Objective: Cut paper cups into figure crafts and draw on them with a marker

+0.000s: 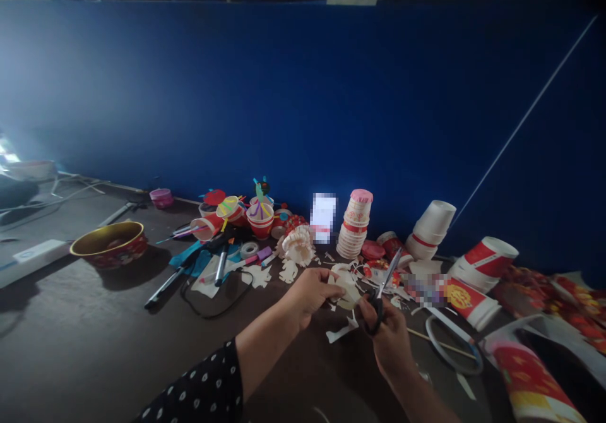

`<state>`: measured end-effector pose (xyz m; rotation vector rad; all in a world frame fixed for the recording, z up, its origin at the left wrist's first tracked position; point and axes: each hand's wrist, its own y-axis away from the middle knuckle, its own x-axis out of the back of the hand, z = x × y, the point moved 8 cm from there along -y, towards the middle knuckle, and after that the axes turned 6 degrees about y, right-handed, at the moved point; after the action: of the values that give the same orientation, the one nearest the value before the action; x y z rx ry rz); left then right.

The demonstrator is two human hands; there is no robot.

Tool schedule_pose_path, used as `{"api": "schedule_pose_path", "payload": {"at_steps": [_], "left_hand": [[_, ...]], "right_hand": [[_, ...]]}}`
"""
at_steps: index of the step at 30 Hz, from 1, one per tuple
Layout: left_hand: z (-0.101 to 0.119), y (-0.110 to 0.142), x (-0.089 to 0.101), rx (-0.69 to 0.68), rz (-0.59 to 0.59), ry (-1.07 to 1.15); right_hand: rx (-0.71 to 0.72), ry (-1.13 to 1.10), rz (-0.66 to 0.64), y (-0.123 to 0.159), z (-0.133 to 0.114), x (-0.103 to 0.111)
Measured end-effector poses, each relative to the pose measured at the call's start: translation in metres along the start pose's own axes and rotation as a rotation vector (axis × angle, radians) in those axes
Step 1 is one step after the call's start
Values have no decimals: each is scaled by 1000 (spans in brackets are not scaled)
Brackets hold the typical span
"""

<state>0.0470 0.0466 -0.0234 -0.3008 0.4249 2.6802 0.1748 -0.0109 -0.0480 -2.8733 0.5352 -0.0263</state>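
My left hand (310,298) pinches a pale piece of paper (349,291) between thumb and fingers, just above the dark table. My right hand (389,338) is closed around the dark handles of a pair of scissors (389,274), whose metal blades point up and away from me. The scissors are just right of the paper; whether the blades touch it I cannot tell. A white paper scrap (341,329) lies below and between my hands. Beyond the left hand lie a ruffled white paper shape (298,247) and cut pieces (257,276).
A stack of paper cups (354,227) and a lit phone screen (324,218) stand by the blue wall (284,107). More cups (487,262) stand at the right. A red-and-gold bowl (111,246), markers (221,265) and cups with coloured strips (260,218) are at the left.
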Motion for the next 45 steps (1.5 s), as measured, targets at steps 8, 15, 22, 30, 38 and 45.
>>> {"api": "schedule_pose_path", "payload": {"at_steps": [8, 15, 22, 30, 38, 45], "left_hand": [[-1, 0, -1, -78, 37, 136], [-8, 4, -11, -29, -35, 141], [13, 0, 8, -116, 87, 120], [7, -3, 4, -44, -29, -75], [-1, -2, -1, 5, -97, -167], [-8, -6, 5, 46, 27, 9]], "right_hand": [[28, 46, -70, 3, -4, -9], [50, 18, -37, 1, -8, -6], [23, 12, -45, 0, 1, -5], [10, -55, 95, -5, -2, 10], [-22, -106, 124, -6, -1, 12], [-26, -79, 59, -4, 2, 7]]}}
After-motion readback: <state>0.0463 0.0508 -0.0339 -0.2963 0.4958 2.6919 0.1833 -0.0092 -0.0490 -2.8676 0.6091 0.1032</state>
